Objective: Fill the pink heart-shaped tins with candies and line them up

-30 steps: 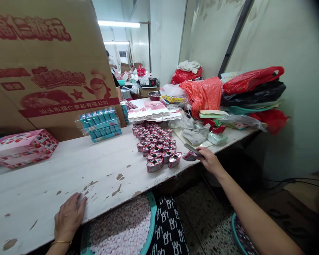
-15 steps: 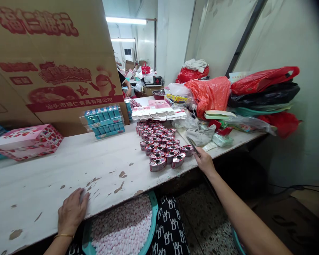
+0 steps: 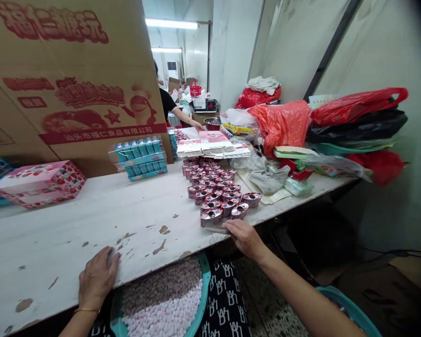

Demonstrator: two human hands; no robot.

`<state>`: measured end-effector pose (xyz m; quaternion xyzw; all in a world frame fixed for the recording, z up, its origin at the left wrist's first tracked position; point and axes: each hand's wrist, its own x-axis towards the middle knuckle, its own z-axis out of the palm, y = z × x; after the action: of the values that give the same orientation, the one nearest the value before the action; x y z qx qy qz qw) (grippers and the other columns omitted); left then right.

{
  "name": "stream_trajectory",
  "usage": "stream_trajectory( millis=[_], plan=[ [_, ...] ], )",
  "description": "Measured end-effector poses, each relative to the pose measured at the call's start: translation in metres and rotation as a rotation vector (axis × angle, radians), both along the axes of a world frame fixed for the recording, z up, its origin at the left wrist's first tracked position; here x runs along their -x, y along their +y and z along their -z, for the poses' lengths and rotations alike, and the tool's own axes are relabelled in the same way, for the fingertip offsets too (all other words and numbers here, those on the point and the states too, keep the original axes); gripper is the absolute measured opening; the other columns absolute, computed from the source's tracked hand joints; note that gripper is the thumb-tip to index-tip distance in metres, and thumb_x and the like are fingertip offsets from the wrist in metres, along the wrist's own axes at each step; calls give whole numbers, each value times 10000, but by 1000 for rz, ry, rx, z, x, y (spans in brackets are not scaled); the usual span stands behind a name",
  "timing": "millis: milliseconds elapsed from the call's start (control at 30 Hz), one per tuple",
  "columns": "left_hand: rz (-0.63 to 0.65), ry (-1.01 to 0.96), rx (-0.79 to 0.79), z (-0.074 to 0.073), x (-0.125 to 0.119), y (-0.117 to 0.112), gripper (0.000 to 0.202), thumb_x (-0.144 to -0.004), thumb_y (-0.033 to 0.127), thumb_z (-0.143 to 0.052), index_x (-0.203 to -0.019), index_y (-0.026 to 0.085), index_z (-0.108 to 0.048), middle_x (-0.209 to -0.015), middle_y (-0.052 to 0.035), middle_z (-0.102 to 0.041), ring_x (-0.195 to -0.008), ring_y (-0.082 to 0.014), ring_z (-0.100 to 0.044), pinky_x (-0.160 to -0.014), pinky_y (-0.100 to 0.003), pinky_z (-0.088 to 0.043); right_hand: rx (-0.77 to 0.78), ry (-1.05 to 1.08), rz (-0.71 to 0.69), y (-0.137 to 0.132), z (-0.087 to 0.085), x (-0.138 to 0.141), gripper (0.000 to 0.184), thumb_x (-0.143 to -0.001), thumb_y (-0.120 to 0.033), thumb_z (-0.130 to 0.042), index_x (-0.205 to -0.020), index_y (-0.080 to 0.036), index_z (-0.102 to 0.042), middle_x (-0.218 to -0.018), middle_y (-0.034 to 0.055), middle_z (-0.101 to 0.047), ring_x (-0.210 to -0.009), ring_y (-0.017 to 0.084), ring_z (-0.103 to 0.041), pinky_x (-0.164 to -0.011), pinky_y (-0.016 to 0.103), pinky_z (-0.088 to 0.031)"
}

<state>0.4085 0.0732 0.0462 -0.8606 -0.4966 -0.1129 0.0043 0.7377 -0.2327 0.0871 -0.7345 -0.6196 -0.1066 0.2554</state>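
My right hand (image 3: 246, 238) pinches a thin, flat, greyish strip (image 3: 216, 229) at the table's front edge; its exact kind is unclear. The strip lies just in front of the nearest small red-and-silver oval tins (image 3: 211, 216), which stand upright in rows, dark round openings on top. One oval tin (image 3: 251, 200) stands slightly to the right of the others. My left hand (image 3: 97, 275) rests palm down on the white table (image 3: 136, 206), its fingers stretched out and holding nothing. Below the edge, a teal basin (image 3: 206, 281) holds many small pale pink candies (image 3: 164, 299).
A large cardboard carton (image 3: 73, 65) stands at the back left. Beside it are blue packs in clear trays (image 3: 140, 159) and a strawberry-print box (image 3: 38, 182). Flat cartons (image 3: 205, 147) lie behind the tins. Red bags (image 3: 284, 121) crowd the right. A co-worker's arm (image 3: 184, 117) reaches in behind.
My right hand has moved left and towards me, bringing the strip from beside the right-hand tin to the front of the rows. My left hand stays put. The co-worker's arm now reaches farther right.
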Motion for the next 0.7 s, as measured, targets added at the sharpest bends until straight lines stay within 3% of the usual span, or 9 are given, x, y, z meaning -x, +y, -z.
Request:
stream_trajectory(
  millis=[100,233,467,700],
  plan=[
    [4,-6,-15,0,0,0,405,-826,418,-320,-1119,181,-467,-1188,-66,-500,-1055,-235,-440,-874,-366,-354,-9,-15,20,11,-3,-2,410,-805,-99,-354,-1192,-179,-464,-1190,98,-524,-1125,196,-441,-943,392,-389],
    [12,-8,-29,0,0,0,394,-824,416,-326,-1104,183,-474,-1178,-57,-506,-1050,-229,-445,-880,-354,-355,-53,8,169,20,-3,-25,431,-816,-151,-377,-1246,-163,-402,-1293,112,-424,-1224,214,-323,-995,436,-326],
    [15,13,-45,0,0,2,411,-829,424,-300,-1109,174,-468,-1182,-64,-501,-1044,-239,-452,-860,-356,-372,67,56,223,24,8,-39,416,-812,-200,-425,-1226,-158,-425,-1239,117,-481,-1204,223,-355,-984,431,-339],
    [11,8,-19,3,1,3,420,-826,440,-296,-1116,186,-463,-1191,-60,-492,-1055,-238,-443,-869,-361,-368,-2,104,260,53,-11,-79,384,-839,-267,-384,-1210,-186,-439,-1227,98,-493,-1171,206,-399,-971,402,-345]
  ],
)
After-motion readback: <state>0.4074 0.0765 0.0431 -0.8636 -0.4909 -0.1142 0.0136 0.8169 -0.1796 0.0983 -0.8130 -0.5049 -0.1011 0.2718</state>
